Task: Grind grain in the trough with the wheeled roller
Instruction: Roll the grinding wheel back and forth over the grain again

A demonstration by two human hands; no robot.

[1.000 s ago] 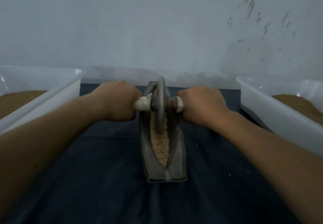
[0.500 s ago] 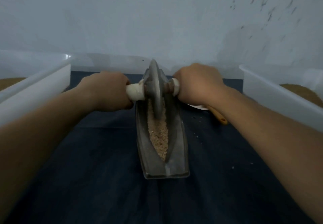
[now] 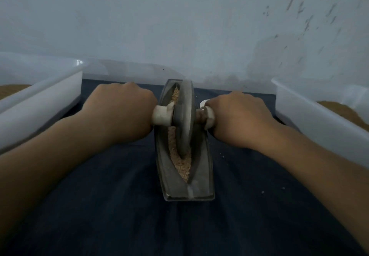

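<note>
Left hand [image 3: 119, 114] and right hand [image 3: 239, 122] grip the roller [image 3: 185, 116] handles, wheel between them in the trough [image 3: 199, 186].

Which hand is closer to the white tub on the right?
Right. The right hand grips the roller beside that tub; the left hand grips its other handle, beyond the trough.

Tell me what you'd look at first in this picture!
The big grey wheel stands in the metal trough in the middle, with pale grain under it. A left hand and a right hand grip it from either side. A white left tub and right tub sit at the edges.
</note>
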